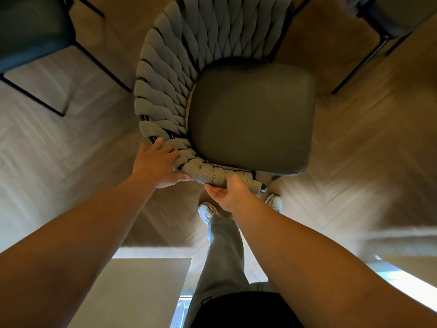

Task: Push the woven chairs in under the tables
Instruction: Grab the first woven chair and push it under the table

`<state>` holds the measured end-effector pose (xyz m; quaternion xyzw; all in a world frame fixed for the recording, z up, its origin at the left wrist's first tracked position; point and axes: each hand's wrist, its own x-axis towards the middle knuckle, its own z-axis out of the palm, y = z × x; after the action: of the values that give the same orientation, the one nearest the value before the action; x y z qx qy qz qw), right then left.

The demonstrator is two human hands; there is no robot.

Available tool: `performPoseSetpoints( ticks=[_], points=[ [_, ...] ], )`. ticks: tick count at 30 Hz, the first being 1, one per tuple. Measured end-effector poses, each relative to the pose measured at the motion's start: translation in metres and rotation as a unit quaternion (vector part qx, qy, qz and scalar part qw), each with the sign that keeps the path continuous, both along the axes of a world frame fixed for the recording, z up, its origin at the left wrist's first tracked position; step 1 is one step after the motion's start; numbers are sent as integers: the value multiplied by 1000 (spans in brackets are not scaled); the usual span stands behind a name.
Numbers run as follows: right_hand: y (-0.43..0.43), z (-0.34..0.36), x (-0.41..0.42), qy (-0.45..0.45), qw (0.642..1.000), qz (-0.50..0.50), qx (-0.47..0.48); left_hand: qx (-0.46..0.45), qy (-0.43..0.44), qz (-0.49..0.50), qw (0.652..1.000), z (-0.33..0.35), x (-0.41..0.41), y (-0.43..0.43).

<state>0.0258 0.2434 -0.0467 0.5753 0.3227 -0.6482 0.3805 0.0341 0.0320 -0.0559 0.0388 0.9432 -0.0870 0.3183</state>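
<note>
A woven chair (170, 74) with a grey-green rope back and a smooth olive seat cushion (253, 117) stands right below me, seen from above. Its curved back wraps round the left and far side of the seat. My left hand (157, 164) lies over the near end of the woven rim, fingers curled on the rope. My right hand (228, 192) grips the same rim from below, close to its black tube end (263, 187). No table top shows beyond the chair.
A dark chair with black metal legs (35, 39) stands at the upper left, another (387, 17) at the upper right. The floor is pale herringbone wood (369, 143). My white shoes (208, 213) and grey trousers are just behind the chair. A light slab (142, 285) lies at lower left.
</note>
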Motion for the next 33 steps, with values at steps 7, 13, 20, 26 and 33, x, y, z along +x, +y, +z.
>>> performPoseSetpoints(
  ticks=[7,13,20,26,33],
  points=[
    [21,3,10,-35,998,55,15,9,-27,64,998,6,35,26],
    [60,2,1,4,983,138,118,35,-9,116,993,3,49,75],
    [50,-2,7,12,971,128,202,27,9,101,994,6,49,82],
    [55,-4,23,52,970,144,189,104,-32,51,993,15,41,56],
    [50,21,29,91,967,216,102,160,-53,95,981,59,23,19]
  ],
)
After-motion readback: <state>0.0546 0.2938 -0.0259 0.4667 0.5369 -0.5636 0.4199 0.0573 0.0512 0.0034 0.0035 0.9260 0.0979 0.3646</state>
